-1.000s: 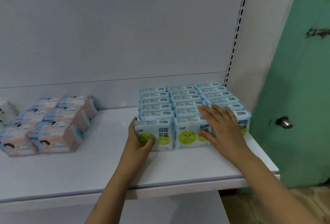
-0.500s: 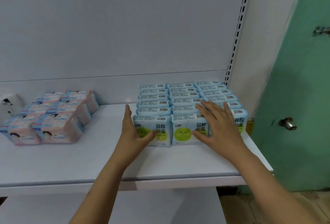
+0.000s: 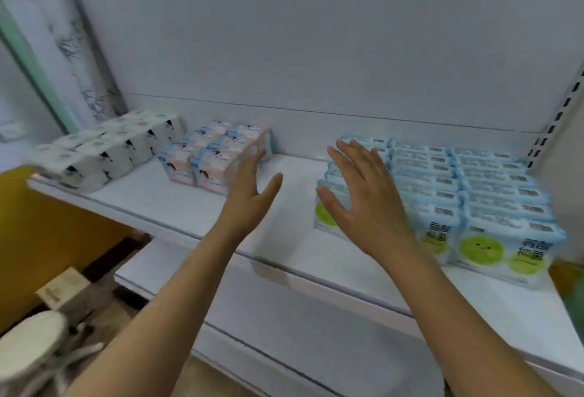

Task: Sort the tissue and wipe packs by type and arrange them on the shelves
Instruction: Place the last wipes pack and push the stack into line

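White shelf (image 3: 294, 238). Blue packs (image 3: 493, 207) are marked with green circles; pink packs (image 3: 215, 156) with faces; white packs (image 3: 104, 150) with black patches.

Three groups stand on the white shelf (image 3: 189, 207): white packs with black marks (image 3: 107, 150) at nine o'clock, pink packs (image 3: 215, 156) beside them, blue-and-green packs (image 3: 458, 194) in tidy rows at three o'clock.

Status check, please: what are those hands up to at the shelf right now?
Left hand open, near pink packs. Right hand open over blue wipe packs. Nothing held, nothing in the way.
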Demonstrator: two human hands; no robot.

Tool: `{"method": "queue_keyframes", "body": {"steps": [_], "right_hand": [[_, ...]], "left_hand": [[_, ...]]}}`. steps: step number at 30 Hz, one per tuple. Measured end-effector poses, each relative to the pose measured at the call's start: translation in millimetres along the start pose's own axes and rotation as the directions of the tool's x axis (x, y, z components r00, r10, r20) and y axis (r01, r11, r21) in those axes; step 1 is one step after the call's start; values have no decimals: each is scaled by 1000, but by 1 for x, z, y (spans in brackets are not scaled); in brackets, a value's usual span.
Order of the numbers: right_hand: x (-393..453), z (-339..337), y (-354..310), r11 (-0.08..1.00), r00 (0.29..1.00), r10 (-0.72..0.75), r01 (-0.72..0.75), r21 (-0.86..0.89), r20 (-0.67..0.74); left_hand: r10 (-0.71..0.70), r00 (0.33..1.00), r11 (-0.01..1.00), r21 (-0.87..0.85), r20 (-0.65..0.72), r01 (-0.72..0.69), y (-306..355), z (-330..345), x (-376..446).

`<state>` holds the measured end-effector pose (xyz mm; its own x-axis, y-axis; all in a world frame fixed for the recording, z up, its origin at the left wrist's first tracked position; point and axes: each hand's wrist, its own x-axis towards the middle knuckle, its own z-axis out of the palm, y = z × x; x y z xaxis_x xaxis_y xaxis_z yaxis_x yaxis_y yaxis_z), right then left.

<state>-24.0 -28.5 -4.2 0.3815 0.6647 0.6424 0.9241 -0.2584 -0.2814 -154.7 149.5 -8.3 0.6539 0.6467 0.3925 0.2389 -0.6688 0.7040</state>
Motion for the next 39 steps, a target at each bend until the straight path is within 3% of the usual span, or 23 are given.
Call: {"method": "queue_keyframes", "body": {"steps": [3, 6, 11, 19, 29, 39], "right_hand": [[17, 30, -49, 987, 993, -81, 68, 145, 83], [12, 56, -103, 954, 972, -161, 109, 280, 171], [-22, 83, -184, 887, 886, -310, 140, 440, 344], [-101, 111, -347, 839, 797, -417, 153, 522, 436], [-215, 175, -526, 767, 590, -568, 127, 629, 573], [-242, 319, -637, 726, 378, -667, 136, 674, 642]], "left_hand": [[-30, 993, 994, 99, -114, 42, -20, -43, -21], [-162, 964, 967, 158, -213, 198, -45, -90, -53], [-316, 898, 913, 159, -307, 376, -87, -169, -125], [-532, 774, 778, 163, -343, 607, -164, -289, -286], [-711, 567, 594, 76, -415, 801, -241, -392, -499], [-834, 364, 415, -37, -415, 909, -381, -444, -579]]}}
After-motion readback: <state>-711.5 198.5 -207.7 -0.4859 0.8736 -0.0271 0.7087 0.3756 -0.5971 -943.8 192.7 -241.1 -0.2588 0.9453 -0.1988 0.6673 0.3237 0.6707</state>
